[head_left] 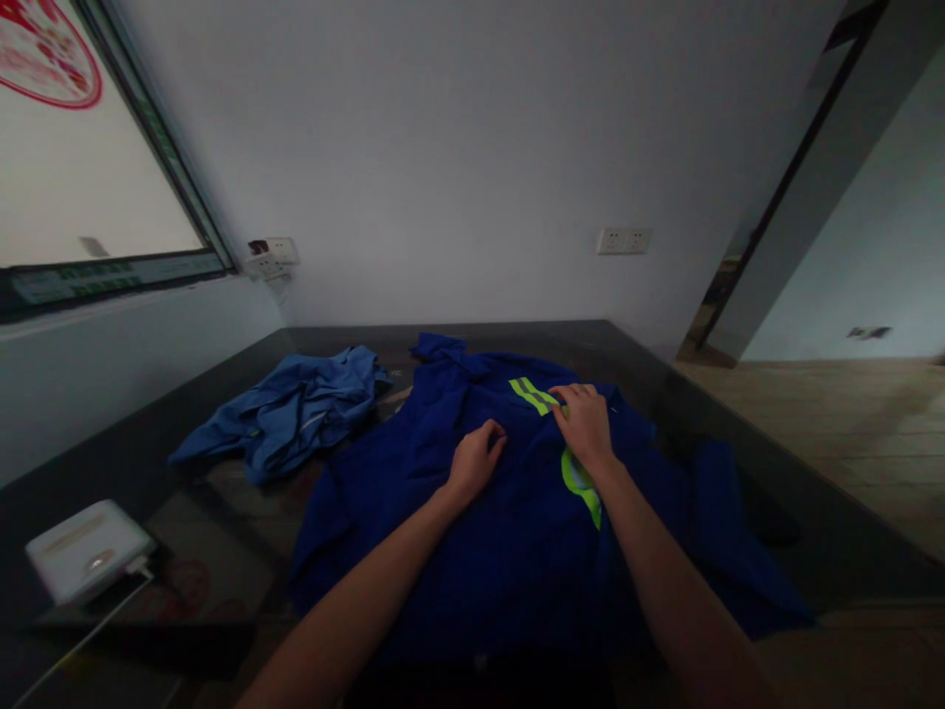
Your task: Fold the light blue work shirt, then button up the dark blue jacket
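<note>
A dark blue work jacket [509,551] with yellow-green reflective strips [533,396] lies spread over the dark table in front of me. My left hand [478,458] rests low over the middle of the jacket, its fingers curled inward; whatever lies under the fingertips is hidden. Farther right, my right hand [583,418] is closed on the jacket's cloth at the end of the upper reflective strip, thumb and fingers bent together. Below the right palm, a curved part of the reflective trim shows beside the wrist. One sleeve [738,551] stretches out to the right.
A crumpled lighter blue garment [310,409] lies at the left on the dark table [221,532]. Nearer me stands a white box [93,551] with a white cable. Wall sockets [624,240] sit above the table's back edge. Wooden floor [871,433] shows at the right.
</note>
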Demonstrator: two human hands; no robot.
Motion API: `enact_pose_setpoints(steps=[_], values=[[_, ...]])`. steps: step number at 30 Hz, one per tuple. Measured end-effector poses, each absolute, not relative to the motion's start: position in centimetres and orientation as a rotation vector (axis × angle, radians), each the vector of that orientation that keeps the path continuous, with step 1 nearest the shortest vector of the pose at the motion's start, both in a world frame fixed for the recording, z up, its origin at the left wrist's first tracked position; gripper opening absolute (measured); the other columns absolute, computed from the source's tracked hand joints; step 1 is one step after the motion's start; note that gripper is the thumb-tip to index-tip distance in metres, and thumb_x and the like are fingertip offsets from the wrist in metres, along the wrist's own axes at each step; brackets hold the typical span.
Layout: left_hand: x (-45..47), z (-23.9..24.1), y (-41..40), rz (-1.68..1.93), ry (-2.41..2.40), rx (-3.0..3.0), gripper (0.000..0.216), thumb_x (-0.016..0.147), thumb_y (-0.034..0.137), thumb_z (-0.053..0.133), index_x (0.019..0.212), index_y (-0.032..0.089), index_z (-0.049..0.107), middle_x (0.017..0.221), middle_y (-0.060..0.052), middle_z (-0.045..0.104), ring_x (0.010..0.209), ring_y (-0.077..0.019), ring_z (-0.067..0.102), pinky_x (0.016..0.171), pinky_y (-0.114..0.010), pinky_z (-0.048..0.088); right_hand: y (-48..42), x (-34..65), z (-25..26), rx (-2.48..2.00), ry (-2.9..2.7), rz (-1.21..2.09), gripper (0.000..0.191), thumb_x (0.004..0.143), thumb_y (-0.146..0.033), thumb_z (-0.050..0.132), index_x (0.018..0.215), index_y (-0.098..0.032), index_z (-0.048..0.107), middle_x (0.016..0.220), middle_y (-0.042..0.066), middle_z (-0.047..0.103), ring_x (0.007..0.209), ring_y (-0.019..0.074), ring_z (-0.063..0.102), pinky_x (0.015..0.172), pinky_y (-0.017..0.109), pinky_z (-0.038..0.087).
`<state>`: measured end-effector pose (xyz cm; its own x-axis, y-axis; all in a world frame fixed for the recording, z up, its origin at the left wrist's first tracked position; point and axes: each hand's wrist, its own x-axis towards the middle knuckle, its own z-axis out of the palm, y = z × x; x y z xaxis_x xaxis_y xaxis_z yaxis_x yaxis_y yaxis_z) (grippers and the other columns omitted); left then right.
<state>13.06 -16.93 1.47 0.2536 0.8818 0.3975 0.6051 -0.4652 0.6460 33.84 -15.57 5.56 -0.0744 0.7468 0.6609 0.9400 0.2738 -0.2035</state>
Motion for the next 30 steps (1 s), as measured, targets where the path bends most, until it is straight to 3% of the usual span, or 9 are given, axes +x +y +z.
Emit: enact_pose_setpoints(steps=[6, 14, 21, 25, 30], values=[[13.0, 1.8, -17.0, 1.136, 1.258, 2.164, 0.009, 0.086, 0.021, 0.051, 0.093, 0.021, 0.056, 0.091, -0.002, 0.067, 0.082, -0.0171, 0.062, 0.074, -0.026, 0.045, -15.9, 29.7, 4.4, -1.154, -2.152, -0.042, 0.024, 0.089, -0.016, 0.046, 0.104, -0.019, 0.063, 0.101, 0.009, 0.066, 0.099, 0.0227, 0.056, 0.092, 0.040, 0.040], [13.7, 3.0, -18.9, 1.215, 1.087, 2.064, 0.008, 0.086, 0.022, 0.051, 0.090, 0.019, 0.057, 0.088, -0.002, 0.066, 0.082, -0.0155, 0.061, 0.075, -0.025, 0.045, -15.7, 30.8, 4.1, -1.150, -2.168, 0.254, 0.014, 0.089, -0.023, 0.049, 0.088, -0.018, 0.062, 0.089, 0.006, 0.067, 0.087, 0.0205, 0.060, 0.079, 0.034, 0.042], [12.8, 3.4, -17.3, 1.283, 1.115, 1.969, 0.009, 0.084, 0.022, 0.054, 0.084, 0.018, 0.061, 0.084, -0.001, 0.066, 0.081, -0.0160, 0.062, 0.076, -0.026, 0.047, -15.6, 31.3, 4.6, -1.198, -2.161, 0.508, 0.034, 0.088, -0.046, 0.048, 0.073, -0.019, 0.063, 0.071, 0.003, 0.064, 0.069, 0.0176, 0.057, 0.063, 0.028, 0.038], [12.1, 3.2, -16.6, 1.249, 1.173, 2.058, 0.010, 0.083, 0.016, 0.054, 0.088, 0.018, 0.062, 0.089, -0.003, 0.067, 0.085, -0.0171, 0.062, 0.081, -0.030, 0.047, -15.6, 31.1, 4.3, -1.214, -2.138, 0.547, 0.032, 0.086, -0.046, 0.051, 0.075, -0.019, 0.064, 0.077, 0.003, 0.065, 0.074, 0.0185, 0.059, 0.068, 0.028, 0.040], [12.2, 3.3, -17.3, 1.314, 1.306, 2.330, 0.027, 0.080, 0.007, 0.053, 0.102, 0.021, 0.061, 0.106, -0.005, 0.061, 0.103, -0.0216, 0.053, 0.090, -0.038, 0.040, -15.4, 31.0, 3.8, -1.204, -2.113, 0.534, 0.026, 0.087, -0.040, 0.051, 0.083, -0.019, 0.065, 0.086, 0.004, 0.068, 0.083, 0.0196, 0.060, 0.073, 0.029, 0.043]])
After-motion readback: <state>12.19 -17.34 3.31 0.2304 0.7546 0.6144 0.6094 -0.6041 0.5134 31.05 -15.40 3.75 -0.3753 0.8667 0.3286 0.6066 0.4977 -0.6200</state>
